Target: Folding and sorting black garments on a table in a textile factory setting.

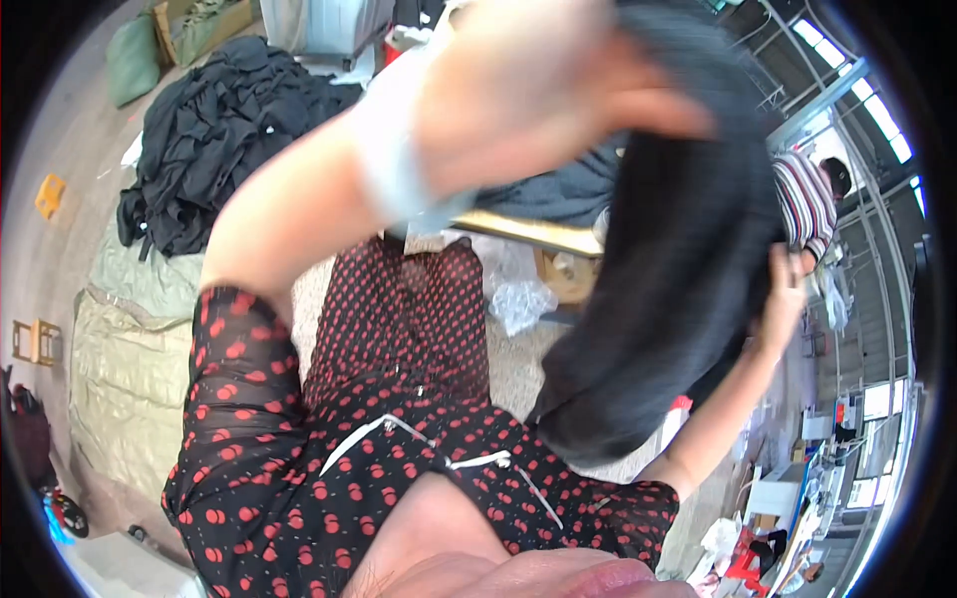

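A long piece of black cloth (678, 269), perhaps a garment, hangs raised in front of me on the right and is smeared by motion. My left hand (558, 95), blurred, grips its upper part, with the thumb lying across the fabric. A pale band (389, 154) circles that wrist. Lower down, at the cloth's right edge, my right hand (782, 304) holds on with bent fingers, partly covered by the fabric. The cloth's lower end hangs in a fold near my chest.
A big heap of black garments (234, 135) lies at the left on greenish sheeting (130, 369). Dark cloth (558, 189) rests on a table beyond my knees. Clear plastic (523, 304) lies beneath it. Another person in a striped top (805, 204) is at the right.
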Demonstrator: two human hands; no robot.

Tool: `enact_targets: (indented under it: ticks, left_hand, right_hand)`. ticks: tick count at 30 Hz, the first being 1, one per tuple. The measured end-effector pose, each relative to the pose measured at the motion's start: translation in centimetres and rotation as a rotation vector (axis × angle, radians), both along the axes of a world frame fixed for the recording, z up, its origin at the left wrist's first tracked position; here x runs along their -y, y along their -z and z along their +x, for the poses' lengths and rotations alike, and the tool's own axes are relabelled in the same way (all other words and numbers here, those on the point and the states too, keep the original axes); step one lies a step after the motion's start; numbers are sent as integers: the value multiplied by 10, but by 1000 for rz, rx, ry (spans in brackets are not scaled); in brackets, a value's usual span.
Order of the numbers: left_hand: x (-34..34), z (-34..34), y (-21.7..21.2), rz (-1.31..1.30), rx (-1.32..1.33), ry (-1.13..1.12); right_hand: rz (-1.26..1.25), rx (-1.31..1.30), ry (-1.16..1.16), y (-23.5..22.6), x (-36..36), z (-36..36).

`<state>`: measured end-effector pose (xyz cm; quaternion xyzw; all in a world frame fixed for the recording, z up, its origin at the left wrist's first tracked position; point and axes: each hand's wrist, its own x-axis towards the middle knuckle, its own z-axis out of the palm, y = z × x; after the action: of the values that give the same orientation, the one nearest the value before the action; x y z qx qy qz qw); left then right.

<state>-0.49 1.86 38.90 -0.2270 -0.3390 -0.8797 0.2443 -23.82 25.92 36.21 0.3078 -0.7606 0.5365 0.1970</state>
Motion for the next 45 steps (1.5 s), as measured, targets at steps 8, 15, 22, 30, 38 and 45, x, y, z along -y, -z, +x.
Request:
enact_targets:
  ticks: [8,15,22,30,38,45]
  left_hand:
    - [97,225,224,602,514,-705]
    - [108,310,383,480,1591,-1019]
    - [82,183,324,-1079,1150,-1217]
    - [117,171,304,-1252,1065,-1336]
    - [151,152,303,-1106,1188,-1418]
    - [156,142,263,-1248,639,-1815]
  right_hand:
    - [507,178,-962,135,164,115]
    - [706,-69,-1346,277,253,241]
    - [604,5,-1280,257,259,263]
    - [746,-158,-918,280,234,170]
    - [887,-207,-675,307,214,93]
    - [421,-210,-770,213,223,77]
